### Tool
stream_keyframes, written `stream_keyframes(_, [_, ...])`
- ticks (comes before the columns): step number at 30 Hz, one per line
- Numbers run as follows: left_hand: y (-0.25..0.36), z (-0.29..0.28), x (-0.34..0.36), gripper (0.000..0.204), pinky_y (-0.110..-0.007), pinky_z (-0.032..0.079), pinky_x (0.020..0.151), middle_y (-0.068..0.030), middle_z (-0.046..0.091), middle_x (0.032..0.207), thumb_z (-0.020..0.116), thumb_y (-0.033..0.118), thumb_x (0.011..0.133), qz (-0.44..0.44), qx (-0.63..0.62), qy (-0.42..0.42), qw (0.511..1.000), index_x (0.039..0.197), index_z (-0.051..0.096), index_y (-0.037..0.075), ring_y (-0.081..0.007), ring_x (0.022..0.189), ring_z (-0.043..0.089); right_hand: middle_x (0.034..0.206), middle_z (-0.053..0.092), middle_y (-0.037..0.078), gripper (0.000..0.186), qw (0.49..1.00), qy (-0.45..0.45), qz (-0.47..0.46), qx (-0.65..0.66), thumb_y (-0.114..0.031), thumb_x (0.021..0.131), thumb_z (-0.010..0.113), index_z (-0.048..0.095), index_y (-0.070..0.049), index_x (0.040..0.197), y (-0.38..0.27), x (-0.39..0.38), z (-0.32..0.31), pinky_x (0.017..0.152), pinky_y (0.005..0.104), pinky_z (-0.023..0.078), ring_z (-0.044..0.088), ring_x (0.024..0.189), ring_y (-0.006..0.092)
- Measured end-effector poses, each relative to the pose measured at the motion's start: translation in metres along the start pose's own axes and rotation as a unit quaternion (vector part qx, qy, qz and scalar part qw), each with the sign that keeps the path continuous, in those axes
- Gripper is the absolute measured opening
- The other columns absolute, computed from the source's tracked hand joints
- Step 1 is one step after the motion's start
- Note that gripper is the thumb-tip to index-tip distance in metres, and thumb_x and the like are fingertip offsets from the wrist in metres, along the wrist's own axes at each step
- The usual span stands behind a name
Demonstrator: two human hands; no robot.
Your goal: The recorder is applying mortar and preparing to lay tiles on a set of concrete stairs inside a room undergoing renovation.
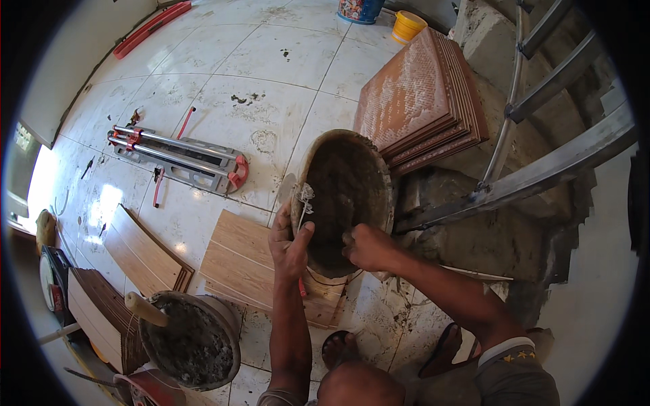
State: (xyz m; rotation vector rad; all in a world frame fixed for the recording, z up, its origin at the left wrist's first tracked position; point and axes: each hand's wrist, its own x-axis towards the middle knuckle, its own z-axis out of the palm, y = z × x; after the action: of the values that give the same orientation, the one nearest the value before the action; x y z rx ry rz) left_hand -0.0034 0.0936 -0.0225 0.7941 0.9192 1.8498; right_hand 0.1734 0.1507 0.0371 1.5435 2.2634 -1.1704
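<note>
A mortar-caked bucket (338,172) with dark grey wet mortar inside is tilted in front of me, with a wire handle and pale tangled cord at its left rim. My left hand (290,243) grips that left side, thumb over the rim. My right hand (365,247) is closed at the lower right of the bucket's mouth, fingertips inside; what it holds is hidden. A second bucket (233,342) of grey mortar, a wooden handle (145,310) sticking out, stands at lower left. Wood-look tiles (227,257) lie under and left of my left hand.
A tile cutter (179,154) lies on the white floor. Stacks of tiles (406,88) (142,243) (95,314) stand around me. A metal railing (535,172) rises over concrete steps (474,243) at right. Yellow (408,26) and blue (359,10) buckets are at the back. A red level (149,30) lies by the wall.
</note>
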Motion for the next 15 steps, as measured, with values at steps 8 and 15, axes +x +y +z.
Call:
stream_keyframes(8, [-0.006, 0.015, -0.002, 0.055, -0.032, 0.036, 0.111, -0.0103, 0.054, 0.142, 0.064, 0.0, 0.094, 0.041, 0.093, -0.018, 0.995, 0.146, 0.046, -0.005, -0.0176, 0.13, 0.049, 0.072, 0.064, 0.011, 0.036, 0.966, -0.079, 0.028, 0.243, -0.017, 0.088, 0.073, 0.066, 0.011, 0.109, 0.013, -0.007, 0.01, 0.056, 0.0343, 0.052, 0.063, 0.058, 0.0166])
stream_keyframes(15, [-0.005, 0.022, -0.003, 0.054, -0.033, 0.035, 0.113, -0.011, 0.052, 0.144, 0.062, 0.001, 0.095, 0.042, 0.073, -0.023, 0.996, 0.146, 0.046, -0.005, -0.0191, 0.132, 0.048, 0.074, 0.065, 0.008, 0.032, 0.951, -0.061, -0.002, 0.302, -0.016, 0.09, 0.072, 0.067, 0.007, 0.111, 0.021, -0.015, 0.017, 0.053, 0.0314, 0.051, 0.062, 0.057, 0.0133])
